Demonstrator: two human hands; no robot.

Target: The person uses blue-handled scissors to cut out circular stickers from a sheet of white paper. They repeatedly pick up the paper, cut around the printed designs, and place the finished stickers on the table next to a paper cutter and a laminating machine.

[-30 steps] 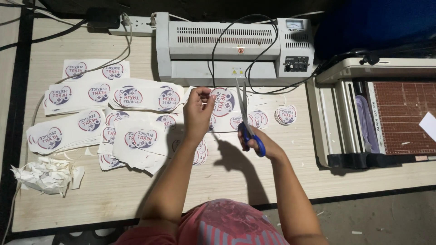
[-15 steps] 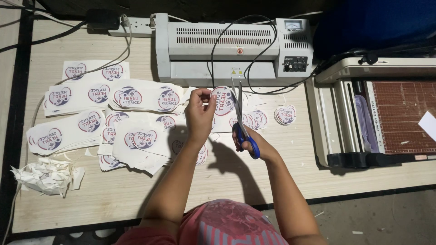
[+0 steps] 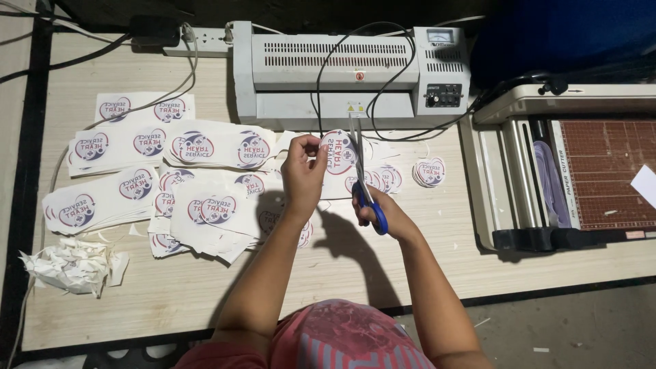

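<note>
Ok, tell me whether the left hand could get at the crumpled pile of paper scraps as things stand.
Probably yes, but not freely: the left hand is pinching a round sticker being cut by the scissors. The crumpled scraps lie on its own side of the table, nothing between.

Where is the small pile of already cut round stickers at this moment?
In the head view, the pile of cut round stickers lies on the table, right of the scissors, between the laminator and the paper cutter.

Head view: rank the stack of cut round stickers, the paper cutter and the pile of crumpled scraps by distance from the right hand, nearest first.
1. Stack of cut round stickers, just right of the right hand.
2. Paper cutter, farther right, at the table's edge.
3. Pile of crumpled scraps, far left, past the left arm.
</note>
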